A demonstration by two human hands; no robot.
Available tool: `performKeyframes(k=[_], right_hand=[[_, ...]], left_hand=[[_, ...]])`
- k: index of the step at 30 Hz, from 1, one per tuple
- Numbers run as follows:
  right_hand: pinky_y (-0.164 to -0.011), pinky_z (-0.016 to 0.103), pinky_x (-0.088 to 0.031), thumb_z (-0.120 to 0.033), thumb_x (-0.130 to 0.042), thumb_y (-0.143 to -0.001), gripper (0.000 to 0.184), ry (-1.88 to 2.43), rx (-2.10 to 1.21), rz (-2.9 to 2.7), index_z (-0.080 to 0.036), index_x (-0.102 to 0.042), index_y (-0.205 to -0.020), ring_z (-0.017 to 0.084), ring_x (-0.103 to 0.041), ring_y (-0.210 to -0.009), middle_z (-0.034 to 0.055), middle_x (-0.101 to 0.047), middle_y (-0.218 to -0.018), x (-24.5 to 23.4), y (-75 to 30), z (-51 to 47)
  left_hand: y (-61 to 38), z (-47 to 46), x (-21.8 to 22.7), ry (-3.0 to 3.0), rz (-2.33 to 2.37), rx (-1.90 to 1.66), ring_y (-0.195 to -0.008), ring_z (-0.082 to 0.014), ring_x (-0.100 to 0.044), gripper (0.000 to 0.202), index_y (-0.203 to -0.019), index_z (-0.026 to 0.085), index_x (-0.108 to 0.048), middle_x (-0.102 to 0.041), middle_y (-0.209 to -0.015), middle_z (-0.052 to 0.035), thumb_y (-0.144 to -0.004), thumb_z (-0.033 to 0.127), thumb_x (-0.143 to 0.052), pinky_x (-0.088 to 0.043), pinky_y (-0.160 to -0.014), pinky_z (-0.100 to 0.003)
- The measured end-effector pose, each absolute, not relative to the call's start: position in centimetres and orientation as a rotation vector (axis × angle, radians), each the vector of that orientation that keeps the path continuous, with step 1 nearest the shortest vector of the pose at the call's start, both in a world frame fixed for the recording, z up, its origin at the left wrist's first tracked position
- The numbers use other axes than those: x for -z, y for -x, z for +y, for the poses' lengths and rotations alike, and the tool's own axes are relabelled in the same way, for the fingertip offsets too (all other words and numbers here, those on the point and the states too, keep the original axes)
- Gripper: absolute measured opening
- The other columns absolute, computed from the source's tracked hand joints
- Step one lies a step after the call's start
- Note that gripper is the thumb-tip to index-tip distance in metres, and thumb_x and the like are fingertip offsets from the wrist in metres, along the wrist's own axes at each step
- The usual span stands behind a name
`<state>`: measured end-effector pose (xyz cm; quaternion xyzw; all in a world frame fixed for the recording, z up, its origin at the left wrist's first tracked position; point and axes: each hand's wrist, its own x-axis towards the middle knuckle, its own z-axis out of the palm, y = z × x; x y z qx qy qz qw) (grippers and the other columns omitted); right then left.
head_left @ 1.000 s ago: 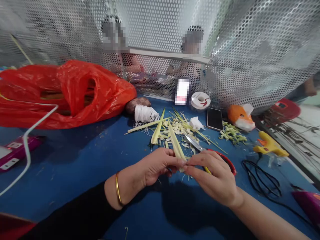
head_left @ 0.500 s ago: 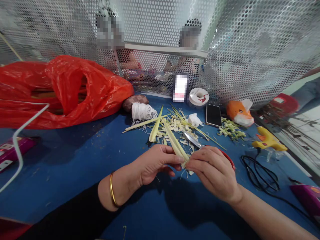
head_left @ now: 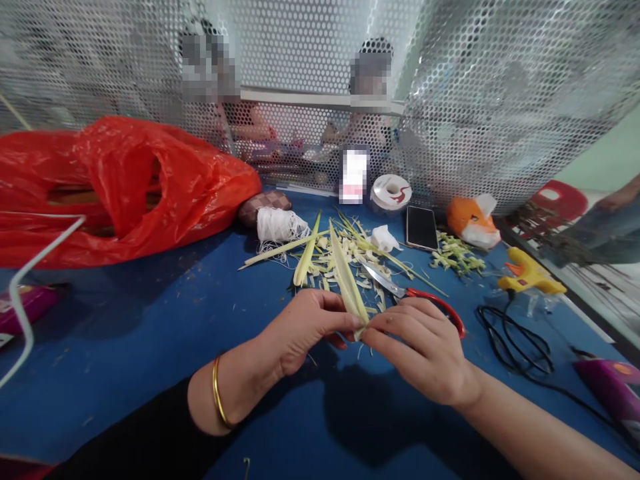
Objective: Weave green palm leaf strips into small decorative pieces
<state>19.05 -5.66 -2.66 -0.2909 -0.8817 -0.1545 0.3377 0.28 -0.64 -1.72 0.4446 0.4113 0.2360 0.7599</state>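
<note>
Both hands meet above the blue table (head_left: 150, 320) and pinch the near end of a pale green palm-leaf strip (head_left: 345, 277). My left hand (head_left: 305, 327), with a gold bangle on its wrist, grips the strip from the left. My right hand (head_left: 420, 350) pinches it from the right with thumb and forefinger. The strip points away from me over a heap of leaf strips and cuttings (head_left: 340, 250). Red-handled scissors (head_left: 415, 297) lie just beyond my right hand.
A red plastic bag (head_left: 125, 187) fills the left. White thread (head_left: 277, 225), a tape roll (head_left: 391, 193), a phone (head_left: 420, 228), an orange object (head_left: 473, 220), a yellow glue gun (head_left: 530, 277) with black cord (head_left: 515, 340) lie around. People sit behind the perforated screen (head_left: 475, 100).
The hands stay pinched on the leaf strip and have drifted slightly left in view as the camera shifted. The strip now stands a little steeper.
</note>
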Motion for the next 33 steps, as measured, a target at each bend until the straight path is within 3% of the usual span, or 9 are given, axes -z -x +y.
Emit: performKeyframes(k=[9,17,25,33], right_hand=[[-0.07,0.029,-0.045,-0.018,-0.062,-0.09,0.006,1.115,0.008,-2.105,-0.02,-0.059,-0.084,0.014,-0.063,-0.067,-0.001,-0.068,-0.074,2.31,-18.46,-6.15],[-0.063,0.028,-0.044,-0.02,-0.062,-0.089,0.008,1.223,0.049,-2.067,-0.02,-0.056,-0.084,0.014,-0.061,-0.062,-0.0011,-0.067,-0.07,1.98,-18.5,-6.04],[-0.065,0.03,-0.045,-0.027,-0.069,-0.086,0.017,1.205,0.062,-1.982,-0.02,-0.054,-0.082,0.016,-0.061,-0.069,0.0004,-0.064,-0.073,2.29,-18.6,-5.83],[-0.066,0.032,-0.046,-0.017,-0.066,-0.087,0.005,0.956,0.068,-2.018,-0.021,-0.066,-0.084,0.016,-0.062,-0.068,0.0018,-0.068,-0.075,2.58,-19.1,-5.51]], left_hand=[[-0.54,-0.77,1.5,-1.089,0.968,-0.558,-0.055,-0.0109,-0.058,0.005,-0.066,0.015,-0.073,-0.065,-0.057,-0.0009,-0.061,0.014,-0.074,-0.046,-0.057,-0.024],[-0.45,-0.63,1.6,-1.147,0.898,-0.539,-0.062,-0.0118,-0.061,0.009,-0.071,0.015,-0.076,-0.071,-0.067,-0.003,-0.062,0.017,-0.076,-0.049,-0.066,-0.025],[-0.54,-0.61,1.64,-1.07,0.917,-0.534,-0.058,-0.011,-0.06,0.008,-0.069,0.013,-0.075,-0.069,-0.062,-0.0025,-0.064,0.019,-0.077,-0.051,-0.065,-0.026],[-0.39,-0.64,1.75,-0.986,0.854,-0.516,-0.057,-0.0105,-0.06,0.012,-0.068,0.015,-0.074,-0.067,-0.061,-0.0009,-0.063,0.025,-0.079,-0.048,-0.061,-0.023]])
